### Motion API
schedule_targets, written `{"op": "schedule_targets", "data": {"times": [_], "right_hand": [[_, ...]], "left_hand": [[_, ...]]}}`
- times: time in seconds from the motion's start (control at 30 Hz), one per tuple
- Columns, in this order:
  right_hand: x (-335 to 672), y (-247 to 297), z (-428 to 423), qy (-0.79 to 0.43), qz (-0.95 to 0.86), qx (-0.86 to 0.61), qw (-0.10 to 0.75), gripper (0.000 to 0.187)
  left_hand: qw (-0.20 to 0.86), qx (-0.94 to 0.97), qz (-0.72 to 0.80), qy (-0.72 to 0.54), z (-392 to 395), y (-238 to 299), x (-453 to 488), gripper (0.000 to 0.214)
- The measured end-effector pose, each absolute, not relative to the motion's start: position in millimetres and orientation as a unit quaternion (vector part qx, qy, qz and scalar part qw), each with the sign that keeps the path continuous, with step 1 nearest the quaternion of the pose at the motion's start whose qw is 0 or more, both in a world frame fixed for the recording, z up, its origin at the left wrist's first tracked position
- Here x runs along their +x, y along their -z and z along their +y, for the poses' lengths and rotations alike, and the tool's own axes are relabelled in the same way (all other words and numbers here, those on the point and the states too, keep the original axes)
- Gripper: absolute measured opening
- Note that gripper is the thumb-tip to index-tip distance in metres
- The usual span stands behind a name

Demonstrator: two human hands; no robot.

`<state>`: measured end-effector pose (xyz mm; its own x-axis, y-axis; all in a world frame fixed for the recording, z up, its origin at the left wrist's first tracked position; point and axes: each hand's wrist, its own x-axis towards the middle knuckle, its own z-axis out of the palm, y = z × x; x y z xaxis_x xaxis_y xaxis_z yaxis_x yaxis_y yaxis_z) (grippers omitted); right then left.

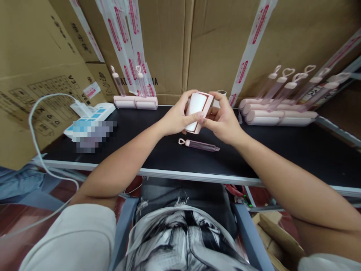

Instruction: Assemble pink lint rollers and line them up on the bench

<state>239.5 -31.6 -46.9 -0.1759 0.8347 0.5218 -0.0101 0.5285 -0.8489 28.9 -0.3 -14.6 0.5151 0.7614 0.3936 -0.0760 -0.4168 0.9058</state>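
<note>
Between my two hands, above the middle of the black table, is a small pink and white case (195,109) with rounded sides and a brownish edge line. My left hand (177,116) is closed round its left side, thumb across the white face. On the right side, my right hand (222,119) grips the same case, its thumb at the lower edge near the left thumb. Just below the hands, a clear purplish tube (201,146) with a pink heart-shaped loop lies flat on the table. The fingers behind the case are partly hidden.
At the back right, several pink and white cases (282,117) stand with looped tubes upright in them. Another pair of pink cases (135,102) is at back left. A white power strip (104,110) with a cable lies left. Cardboard (220,49) walls the back. A white cup (221,92) stands behind my right hand.
</note>
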Motion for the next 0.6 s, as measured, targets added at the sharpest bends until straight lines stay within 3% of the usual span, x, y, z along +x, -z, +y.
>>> {"op": "schedule_targets", "data": {"times": [0.13,0.23,0.3,0.47,0.53,0.6], "right_hand": [[242.8,40.8,-37.5,-0.378,-0.668,-0.313,0.559,0.091],[250.7,36.5,-41.4,-0.360,-0.689,-0.339,0.529,0.067],[254.4,34.4,-44.0,-0.322,-0.748,-0.360,0.456,0.054],[246.7,32.0,-52.0,-0.186,-0.886,-0.378,0.193,0.044],[242.8,31.0,-54.5,-0.158,-0.901,-0.378,0.140,0.029],[243.3,29.4,-55.6,-0.148,-0.903,-0.379,0.140,0.017]], "left_hand": [[0.433,0.739,0.244,-0.456,8.9,14.7,28.7,0.096],[0.441,0.709,0.267,-0.481,17.0,12.0,25.3,0.083],[0.472,0.678,0.284,-0.486,20.1,9.3,22.1,0.072],[0.560,0.620,0.291,-0.467,17.3,2.4,17.4,0.061],[0.585,0.607,0.272,-0.464,14.2,-0.4,17.0,0.060],[0.604,0.596,0.251,-0.466,11.7,-3.4,16.5,0.057]]}}
